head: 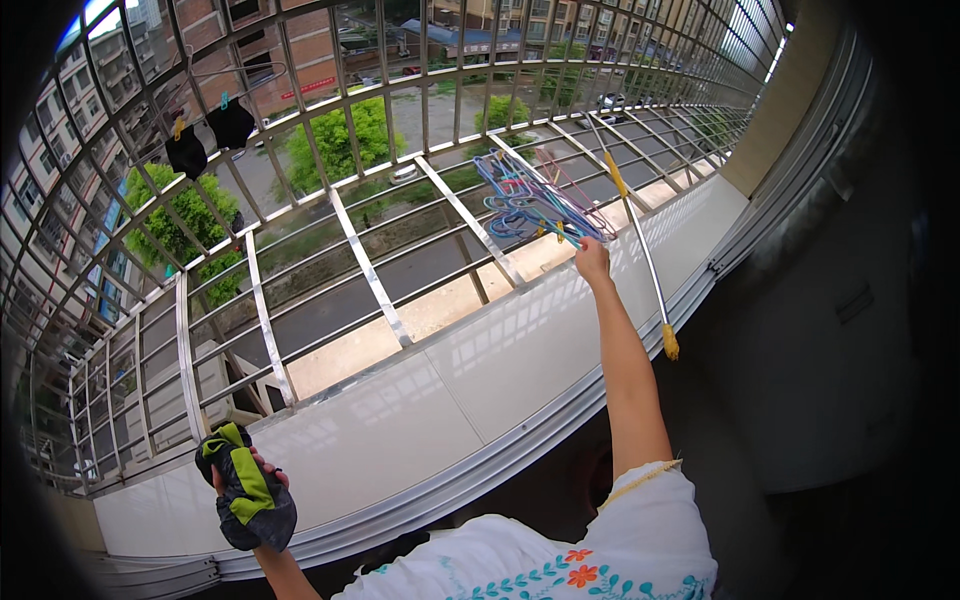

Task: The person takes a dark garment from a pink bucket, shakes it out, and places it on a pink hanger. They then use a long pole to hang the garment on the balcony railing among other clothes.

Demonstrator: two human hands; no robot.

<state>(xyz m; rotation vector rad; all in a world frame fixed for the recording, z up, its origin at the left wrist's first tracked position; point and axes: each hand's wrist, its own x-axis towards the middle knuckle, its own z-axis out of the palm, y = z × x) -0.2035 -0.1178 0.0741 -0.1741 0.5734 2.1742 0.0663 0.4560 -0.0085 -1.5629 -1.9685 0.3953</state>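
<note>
A bunched dark grey cloth item with lime-green panels (253, 491) is in my left hand (264, 465), above the near left end of the window sill. My right arm reaches out over the sill, and my right hand (594, 260) has its fingers closed at the near edge of a pile of coloured clothes hangers (536, 199). The pile, in blue, purple, pink and teal, lies on the bars of the window cage. Yellow clips show among the hangers. Which hanger my fingers hold cannot be made out.
A metal pole with yellow ends (649, 255) leans across the pale sill (480, 367) right of my arm. Two black cloth items (230, 124) hang from clips at the upper left. The metal cage (367, 262) surrounds the sill's outer side; a sliding-window track (450, 480) edges it nearer me.
</note>
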